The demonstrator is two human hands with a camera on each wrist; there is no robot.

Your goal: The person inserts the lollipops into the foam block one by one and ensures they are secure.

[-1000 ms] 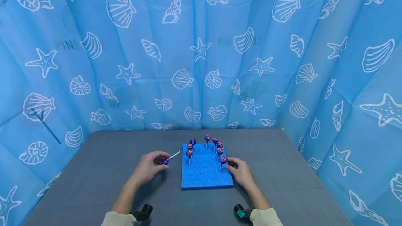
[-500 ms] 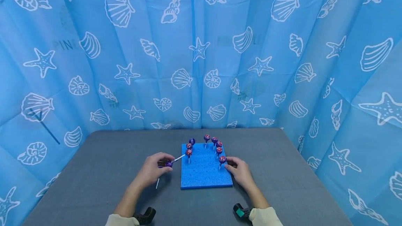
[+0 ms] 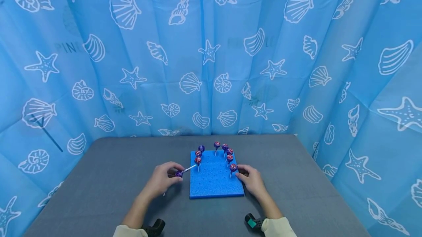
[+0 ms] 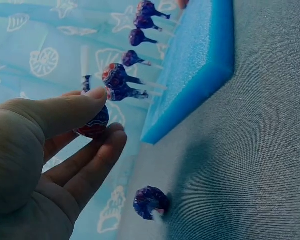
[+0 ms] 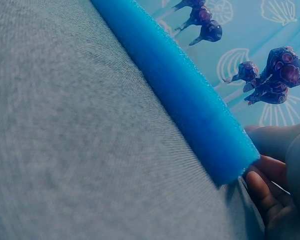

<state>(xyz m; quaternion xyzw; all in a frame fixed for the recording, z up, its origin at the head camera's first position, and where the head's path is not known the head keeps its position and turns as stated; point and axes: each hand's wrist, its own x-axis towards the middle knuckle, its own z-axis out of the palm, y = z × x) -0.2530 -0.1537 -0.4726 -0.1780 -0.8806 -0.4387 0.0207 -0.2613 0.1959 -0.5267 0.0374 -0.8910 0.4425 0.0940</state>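
In the head view my left hand [image 3: 165,176] pinches a purple-wrapped lollipop [image 3: 179,173] by its candy end. The white stick points right, its tip overlapping the left edge of a blue foam board [image 3: 214,185]. Seen from the left wrist, thumb and fingertips lie around the held lollipop's wrapped ball [image 4: 96,126]. Under that hand a second lollipop [image 4: 150,202] lies on the table. My right hand [image 3: 253,180] grips the board's right edge, fingers [image 5: 262,192] at the foam's side, close beside the nearest standing lollipop [image 3: 233,167].
Several lollipops stand in the foam, along its left side [image 3: 198,160], at the back [image 3: 217,144] and along its right side [image 3: 229,158]. Small holes dot the board's surface. A grey cloth covers the table [image 3: 115,174]; a blue shell-print curtain [image 3: 204,65] hangs behind it.
My left hand has moved a little right and nearer with its lollipop, so the stick tip now reaches the board's edge. The loose lollipop's stick has come into sight. My right hand stays put.
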